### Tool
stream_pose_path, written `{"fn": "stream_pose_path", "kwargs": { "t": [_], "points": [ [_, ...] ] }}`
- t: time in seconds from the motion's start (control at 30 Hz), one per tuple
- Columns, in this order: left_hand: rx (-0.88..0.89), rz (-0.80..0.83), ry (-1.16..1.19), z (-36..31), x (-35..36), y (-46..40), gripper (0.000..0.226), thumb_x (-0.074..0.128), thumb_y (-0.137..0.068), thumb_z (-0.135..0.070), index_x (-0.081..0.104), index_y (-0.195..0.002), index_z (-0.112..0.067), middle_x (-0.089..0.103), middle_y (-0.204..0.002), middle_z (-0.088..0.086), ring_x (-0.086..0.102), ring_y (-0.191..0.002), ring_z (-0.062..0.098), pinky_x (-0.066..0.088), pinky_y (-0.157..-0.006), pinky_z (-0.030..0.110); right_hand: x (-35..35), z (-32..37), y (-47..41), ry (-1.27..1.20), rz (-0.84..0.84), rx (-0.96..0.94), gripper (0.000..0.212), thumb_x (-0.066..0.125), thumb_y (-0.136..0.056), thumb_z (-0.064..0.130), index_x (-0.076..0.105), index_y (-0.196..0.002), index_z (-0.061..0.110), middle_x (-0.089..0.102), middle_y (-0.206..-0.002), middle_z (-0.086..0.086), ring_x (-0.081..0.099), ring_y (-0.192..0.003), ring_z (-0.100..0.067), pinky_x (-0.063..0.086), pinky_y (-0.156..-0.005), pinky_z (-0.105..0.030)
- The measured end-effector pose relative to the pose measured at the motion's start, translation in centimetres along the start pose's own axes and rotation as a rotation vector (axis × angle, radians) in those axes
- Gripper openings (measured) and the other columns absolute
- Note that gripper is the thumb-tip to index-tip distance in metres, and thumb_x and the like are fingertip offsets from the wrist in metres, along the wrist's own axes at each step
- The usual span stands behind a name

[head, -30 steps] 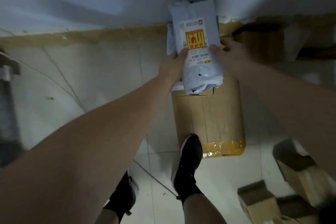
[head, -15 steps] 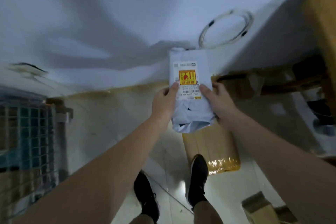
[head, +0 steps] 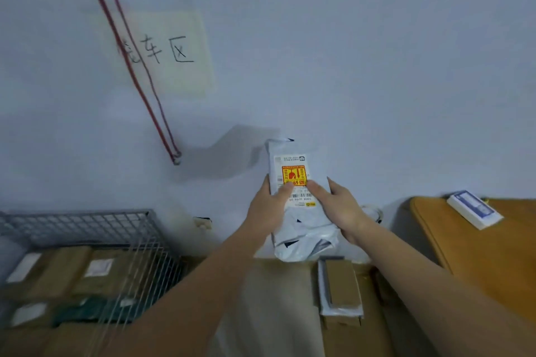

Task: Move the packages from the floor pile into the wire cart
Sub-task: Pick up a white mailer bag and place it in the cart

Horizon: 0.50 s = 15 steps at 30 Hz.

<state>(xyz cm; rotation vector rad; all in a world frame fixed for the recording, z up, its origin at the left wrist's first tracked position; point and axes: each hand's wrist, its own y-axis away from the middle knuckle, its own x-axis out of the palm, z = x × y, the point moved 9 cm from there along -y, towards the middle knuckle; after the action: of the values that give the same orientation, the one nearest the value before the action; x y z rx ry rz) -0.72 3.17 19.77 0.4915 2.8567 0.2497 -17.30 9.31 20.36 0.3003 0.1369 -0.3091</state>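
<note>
Grey poly mailer point(head: 301, 211) held upright in front of the wall, long axis vertical, well above the floor boxes. Left hand point(head: 268, 209) grips its left edge, thumb pressed on the label; right hand point(head: 338, 209) clamps the right edge, fingers wrapped behind. Wire cart point(head: 87, 229) sits down-left, part-filled with cardboard parcels point(head: 72, 269). My read: left hand is nearer, so the swing goes left and down over the cart's right rim

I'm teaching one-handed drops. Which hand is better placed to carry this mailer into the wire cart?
Left, probably. The wire cart sits on the left hand's side; both hands grip the grey mailer, but the right hand would have to cross over.
</note>
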Motion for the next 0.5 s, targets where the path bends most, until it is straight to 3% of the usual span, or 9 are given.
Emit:
{"fn": "stream_pose_path", "kwargs": {
  "t": [0.07,0.13,0.3,0.5],
  "points": [
    [0.005,-0.075,0.027,-1.0,-3.1,3.1,0.03,0.06,-0.103,-0.046,0.059,-0.132,-0.038,0.074,-0.116,-0.01,0.072,-0.099,0.009,0.058,-0.081,0.026,2.4,2.4,2.2,0.004,0.09,-0.045,0.031,0.067,-0.099,0.045,0.071,-0.124,0.026,0.081,-0.105,0.006,0.078,-0.095,-0.015,0.061,-0.095,-0.043],
    [0.014,-0.164,0.044,-0.9,-6.0,6.1,0.031,0.06,-0.103,-0.045,0.06,-0.133,-0.035,0.074,-0.116,-0.009,0.071,-0.097,0.009,0.055,-0.074,0.021,5.1,4.0,4.3,0.038,0.155,-0.081,0.029,0.067,-0.099,0.043,0.072,-0.122,0.025,0.081,-0.101,0.007,0.079,-0.091,-0.015,0.062,-0.093,-0.043],
    [-0.012,-0.341,0.1,1.7,-13.3,14.8,0.036,0.064,-0.1,-0.051,0.063,-0.131,-0.035,0.077,-0.116,-0.007,0.076,-0.103,0.016,0.061,-0.095,0.04,13.6,4.9,9.4,0.071,0.351,-0.098,0.023,0.066,-0.1,0.04,0.072,-0.118,0.026,0.082,-0.099,0.004,0.079,-0.089,-0.02,0.064,-0.089,-0.046],
    [-0.045,-0.56,0.154,5.4,-22.7,26.4,0.034,0.062,-0.104,-0.04,0.063,-0.135,-0.026,0.076,-0.119,-0.003,0.073,-0.095,0.003,0.055,-0.064,0.009,25.7,5.3,16.8,0.161,0.553,-0.152,0.021,0.067,-0.099,0.043,0.071,-0.113,0.029,0.082,-0.096,0.005,0.079,-0.086,-0.018,0.065,-0.085,-0.043]
  ]
}}
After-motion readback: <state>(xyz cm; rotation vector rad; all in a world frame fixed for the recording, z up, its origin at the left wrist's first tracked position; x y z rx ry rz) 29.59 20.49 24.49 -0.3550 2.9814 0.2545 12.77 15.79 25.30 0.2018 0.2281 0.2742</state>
